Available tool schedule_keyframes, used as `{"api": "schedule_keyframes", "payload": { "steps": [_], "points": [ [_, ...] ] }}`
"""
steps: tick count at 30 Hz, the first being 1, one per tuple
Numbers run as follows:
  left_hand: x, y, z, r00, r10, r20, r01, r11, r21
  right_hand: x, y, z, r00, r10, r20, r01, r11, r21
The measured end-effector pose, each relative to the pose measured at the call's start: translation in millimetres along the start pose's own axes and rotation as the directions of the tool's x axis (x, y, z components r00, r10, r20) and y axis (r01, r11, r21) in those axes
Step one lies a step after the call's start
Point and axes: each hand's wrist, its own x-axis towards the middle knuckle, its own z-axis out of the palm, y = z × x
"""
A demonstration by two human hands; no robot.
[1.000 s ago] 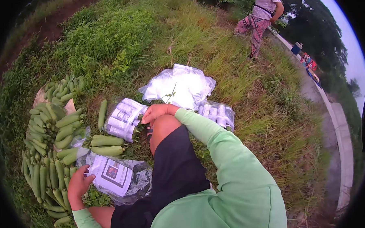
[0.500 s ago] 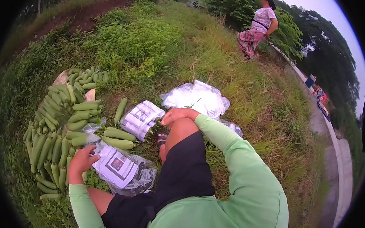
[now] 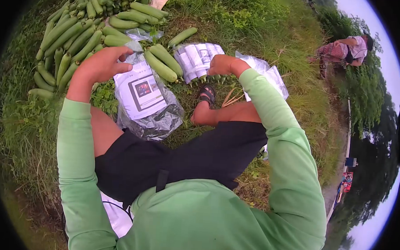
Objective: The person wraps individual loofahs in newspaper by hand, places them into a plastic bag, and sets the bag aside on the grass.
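Note:
Long green gourds [image 3: 65, 36] lie heaped at the upper left. My left hand [image 3: 105, 63] is raised at the heap's edge, thumb and fingers apart, holding nothing. Just right of it, a printed paper sheet [image 3: 141, 91] rests on a clear plastic bag [image 3: 164, 116]. Two loose gourds [image 3: 162, 63] lie beside the sheet. My right hand [image 3: 224, 65] is at the right end of a row of paper-wrapped gourds [image 3: 194, 57], its fingers bent downward; whether they grip anything is hidden.
White sheets in plastic [image 3: 271, 76] lie right of my right hand. My sandalled foot [image 3: 206, 95] is below the wrapped row. Another person [image 3: 346, 50] bends at the upper right. A road [image 3: 331, 193] runs along the right side, with grass around.
The view has tilted and shifted, so the gourds sit higher. My right hand has moved from my knee to the wrapped gourds. My left hand is still open near the sheet.

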Motion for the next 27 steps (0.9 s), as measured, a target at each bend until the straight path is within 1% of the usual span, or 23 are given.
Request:
{"api": "schedule_keyframes", "payload": {
  "steps": [1,2,3,4,5,6,8,10,11,12,14,15,17,18,20,22,25,27],
  "points": [
    [0,-2,0,1.000,-0.016,-0.016,0.016,1.000,0.002,10,-12,13,0.990,0.124,0.068,-0.128,0.990,0.055],
    [2,-4,-2,1.000,0.004,-0.012,-0.004,0.999,0.051,18,-22,25,0.959,0.247,0.140,-0.261,0.961,0.091],
    [1,-4,-4,1.000,-0.018,0.004,0.018,1.000,0.021,33,-22,54,0.960,0.239,0.147,-0.248,0.967,0.048],
    [1,-9,-2,1.000,0.009,-0.029,-0.009,1.000,0.016,40,-28,75,0.961,0.231,0.149,-0.234,0.972,0.006],
    [1,-12,-2,1.000,0.007,-0.030,-0.006,1.000,0.021,42,-33,97,0.948,0.270,0.166,-0.281,0.959,0.043],
    [-1,-11,-3,1.000,0.007,-0.028,-0.006,1.000,0.028,44,-43,111,0.941,0.253,0.224,-0.266,0.964,0.029],
    [-5,-9,-3,1.000,0.017,-0.024,-0.017,1.000,0.012,84,-20,179,0.944,0.215,0.250,-0.217,0.976,-0.020],
    [-11,-13,-4,0.999,0.024,-0.037,-0.024,1.000,0.017,130,26,267,0.978,0.158,0.135,-0.137,0.979,-0.149],
    [-14,-14,-2,0.999,0.027,-0.044,-0.026,0.999,0.028,140,39,292,0.989,0.125,0.082,-0.106,0.972,-0.209],
    [-16,-14,-2,0.998,0.037,-0.051,-0.035,0.999,0.039,143,41,293,0.983,0.146,0.110,-0.128,0.980,-0.153],
    [-21,-14,-1,0.998,0.028,-0.057,-0.026,0.999,0.037,137,42,272,0.968,0.192,0.160,-0.187,0.981,-0.046],
    [-24,-17,-1,0.998,0.018,-0.068,-0.015,0.999,0.032,130,34,250,0.996,0.021,0.088,-0.007,0.988,-0.157],
    [-26,-18,-2,0.998,-0.002,-0.070,0.003,1.000,0.023,111,17,211,0.991,0.130,0.026,-0.132,0.983,0.129],
    [-25,-18,-4,0.998,-0.008,-0.060,0.010,1.000,0.019,109,15,207,0.982,0.191,0.008,-0.185,0.944,0.274],
    [-23,-20,-5,0.999,-0.006,-0.045,0.006,1.000,0.011,121,18,208,0.991,0.132,-0.008,-0.126,0.966,0.226],
    [-20,-24,-8,0.999,0.010,-0.040,-0.010,1.000,0.008,138,23,220,0.995,0.049,-0.090,-0.031,0.980,0.197],
    [-17,-26,-10,0.999,-0.004,-0.035,0.003,0.999,-0.037,165,2,233,0.954,0.299,-0.026,-0.262,0.873,0.411],
    [-15,-29,-11,0.999,-0.010,-0.052,0.009,1.000,-0.014,164,-25,221,0.974,0.173,-0.148,-0.114,0.933,0.341]
  ]
}}
